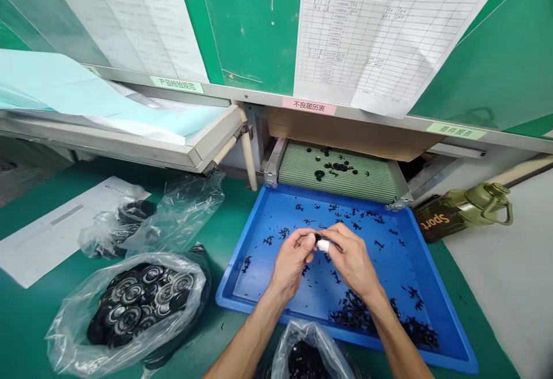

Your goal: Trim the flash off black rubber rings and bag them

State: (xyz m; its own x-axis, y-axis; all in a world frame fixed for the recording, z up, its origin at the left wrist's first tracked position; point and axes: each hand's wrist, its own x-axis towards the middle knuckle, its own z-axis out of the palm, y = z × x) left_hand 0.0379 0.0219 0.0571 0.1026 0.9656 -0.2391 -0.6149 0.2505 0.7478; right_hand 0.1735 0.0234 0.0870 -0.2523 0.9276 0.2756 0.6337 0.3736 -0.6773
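Over the blue tray (276, 287), my two hands meet at their fingertips. My left hand (294, 257) pinches a small black part (318, 238), mostly covered by the fingers. From the other side, my right hand (352, 255) closes on the same part, and a white wrap (323, 245) covers one of its digits. Beneath the hands, small black branched scraps (283, 232) lie scattered in the tray. A dense pile of black scraps (352, 313) gathers at the tray's near right.
A green conveyor belt (298, 180) carrying black pieces ends above the tray's far edge. Left stands a plastic bag of round black parts (149, 292); another open bag (302, 356) sits in front of me. A bottle (462, 212) leans at right. A shelf (207, 148) overhangs the left.
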